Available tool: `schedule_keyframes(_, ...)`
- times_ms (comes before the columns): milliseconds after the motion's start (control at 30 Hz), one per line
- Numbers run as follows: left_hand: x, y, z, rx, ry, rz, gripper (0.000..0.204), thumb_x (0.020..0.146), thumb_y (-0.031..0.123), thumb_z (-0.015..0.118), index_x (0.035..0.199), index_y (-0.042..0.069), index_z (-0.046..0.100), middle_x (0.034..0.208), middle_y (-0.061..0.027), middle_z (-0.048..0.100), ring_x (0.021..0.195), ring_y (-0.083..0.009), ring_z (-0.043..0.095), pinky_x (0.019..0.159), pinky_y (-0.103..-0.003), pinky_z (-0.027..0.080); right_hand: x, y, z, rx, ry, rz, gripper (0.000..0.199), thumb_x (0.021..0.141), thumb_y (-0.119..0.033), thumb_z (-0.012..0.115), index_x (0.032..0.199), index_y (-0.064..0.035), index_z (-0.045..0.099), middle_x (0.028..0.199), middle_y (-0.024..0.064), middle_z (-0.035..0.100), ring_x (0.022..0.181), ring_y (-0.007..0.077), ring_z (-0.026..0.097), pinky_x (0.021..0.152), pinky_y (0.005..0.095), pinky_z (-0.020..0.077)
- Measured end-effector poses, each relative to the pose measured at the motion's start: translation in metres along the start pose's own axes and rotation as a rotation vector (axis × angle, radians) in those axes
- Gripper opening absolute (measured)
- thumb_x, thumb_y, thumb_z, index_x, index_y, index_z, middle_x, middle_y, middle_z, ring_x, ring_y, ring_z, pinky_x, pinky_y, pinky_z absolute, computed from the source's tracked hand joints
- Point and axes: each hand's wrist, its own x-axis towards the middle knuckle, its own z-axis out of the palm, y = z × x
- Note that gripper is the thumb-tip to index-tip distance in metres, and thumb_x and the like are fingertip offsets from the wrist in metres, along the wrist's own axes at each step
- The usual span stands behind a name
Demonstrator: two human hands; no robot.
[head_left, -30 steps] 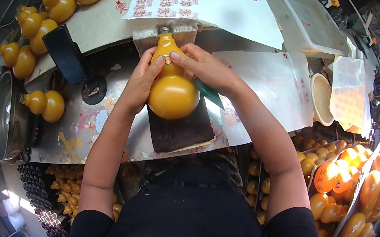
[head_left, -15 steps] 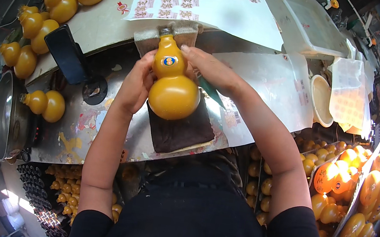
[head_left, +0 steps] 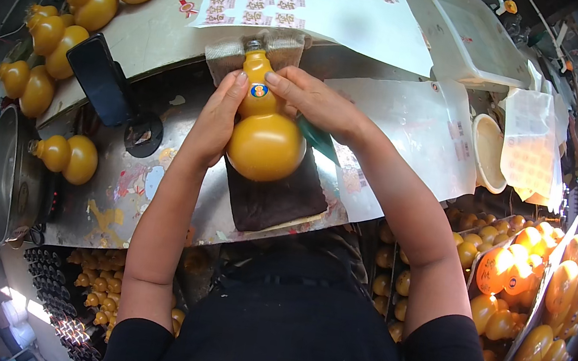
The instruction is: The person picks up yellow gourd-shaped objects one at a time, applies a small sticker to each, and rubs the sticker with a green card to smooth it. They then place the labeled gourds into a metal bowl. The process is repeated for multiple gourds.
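Note:
A yellow gourd-shaped bottle (head_left: 267, 150) with a threaded neck lies in front of me, its neck pointing away. On its upper bulb is a small oval blue sticker (head_left: 259, 90). My left hand (head_left: 214, 118) closes on the bottle's left side, its thumb beside the sticker. From the right, my right hand (head_left: 319, 106) grips the upper bulb, with the thumb at the sticker's upper right edge. A flat green piece (head_left: 319, 142) shows below my right hand; whether that hand holds it I cannot tell. Beneath the bottle are a dark pad (head_left: 276, 197) and a beige cloth (head_left: 284, 47).
A sticker sheet (head_left: 311, 8) covers the raised shelf beyond. Translucent paper (head_left: 411, 142) lies to the right. At left stand a phone on a stand (head_left: 100, 79), a metal pan (head_left: 6, 176) and another gourd bottle (head_left: 69, 159). Several gourds (head_left: 510, 272) fill crates at lower right.
Both thumbs have moved onto the front of the upper bulb, closing in beside the sticker. The bottle stays almost in place.

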Motion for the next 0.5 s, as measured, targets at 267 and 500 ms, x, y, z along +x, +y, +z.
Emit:
schedule_keyframes(267,-0.004,0.007,-0.002,-0.113,-0.069,-0.066,0.048,0.104,0.039,0.038,0.134,0.003,0.042,0.120,-0.0076,0.057,0.112,-0.0158,0.056,0.096,-0.031,0.046,-0.026,0.031,-0.011,0.768,0.365,0.280,0.062,0.090,-0.063,0.049,0.106,-0.0047,0.060,0.089,0.0054,0.064,0.081,0.0183,0.062,0.078,0.0302,0.0506)
schedule_keyframes(500,-0.004,0.004,-0.005,-0.186,-0.087,-0.082,0.044,0.104,0.036,0.039,0.133,0.004,0.045,0.121,-0.0075,0.057,0.112,-0.0157,0.056,0.097,-0.031,0.045,-0.050,-0.020,0.010,0.259,0.475,-0.367,0.026,0.082,0.000,0.066,0.107,-0.0083,0.063,0.104,0.0061,0.067,0.096,0.0174,0.064,0.087,0.0329,0.0488)
